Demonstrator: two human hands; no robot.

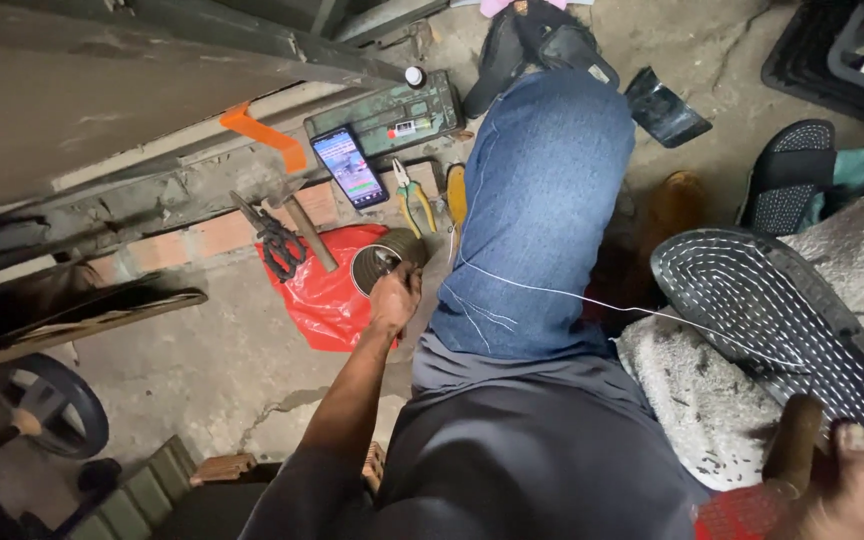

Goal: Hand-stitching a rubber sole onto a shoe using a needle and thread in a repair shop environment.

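— Black rubber, that shoe sole at the right of the frame, with rows of white stitching already running round its edge and across it. Much of the sewing looks done, I'd judge, though how much is left I cannot tell, since its lower end runs off the edge.

— And the thread?

— White thread stretches from the sole leftward across the blue-jeaned knee in the middle of the frame, so the stitching is not tied off yet.

— What are the hands doing?

— The right hand, lower right corner, is wrapped around a wooden handle just beside the sole; what tool it belongs to I cannot tell. The left hand, centre left, reaches into a metal tin that lies on a red plastic bag. Its fingers are curled at the rim, but whether they pinch anything inside is hidden.

— Anything else close by?

— Above the tin lie a phone, pliers, a hammer and black scissors, all on the concrete floor.
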